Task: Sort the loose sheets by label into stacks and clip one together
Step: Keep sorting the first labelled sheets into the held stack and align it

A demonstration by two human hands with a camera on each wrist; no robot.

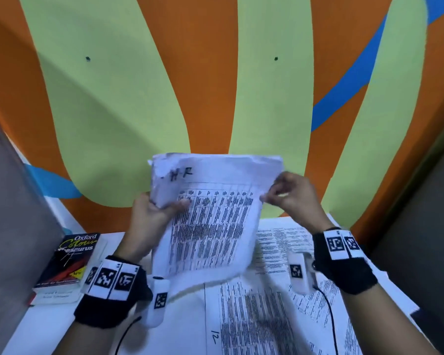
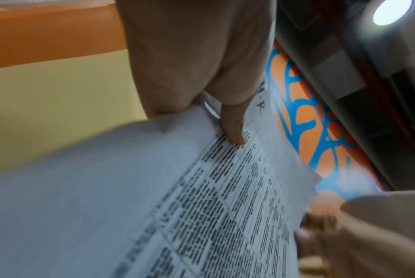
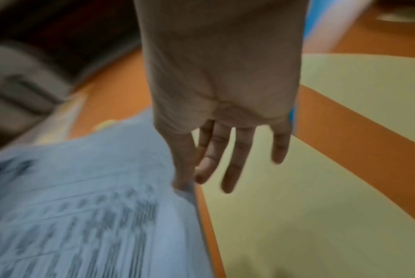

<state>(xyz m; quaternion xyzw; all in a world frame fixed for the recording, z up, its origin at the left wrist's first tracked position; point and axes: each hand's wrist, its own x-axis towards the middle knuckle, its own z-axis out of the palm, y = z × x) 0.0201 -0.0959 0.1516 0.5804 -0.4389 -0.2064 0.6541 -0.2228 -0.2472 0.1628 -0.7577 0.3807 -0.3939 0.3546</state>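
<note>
I hold a bundle of printed sheets (image 1: 210,221) upright above the table; a handwritten label "H.R" shows on the top sheet. My left hand (image 1: 157,213) grips the bundle's left edge, thumb across the printed table (image 2: 234,131). My right hand (image 1: 285,193) pinches the right edge between thumb and forefinger (image 3: 185,180), its other fingers spread loosely. More printed sheets (image 1: 262,316) lie flat on the table below, one marked "12". No clip shows in any view.
A dark Oxford thesaurus (image 1: 69,262) lies on the white table (image 1: 49,326) at the left. A grey panel (image 1: 13,213) stands on the left and a dark one (image 1: 420,221) on the right. The painted orange and green wall (image 1: 215,85) rises close behind.
</note>
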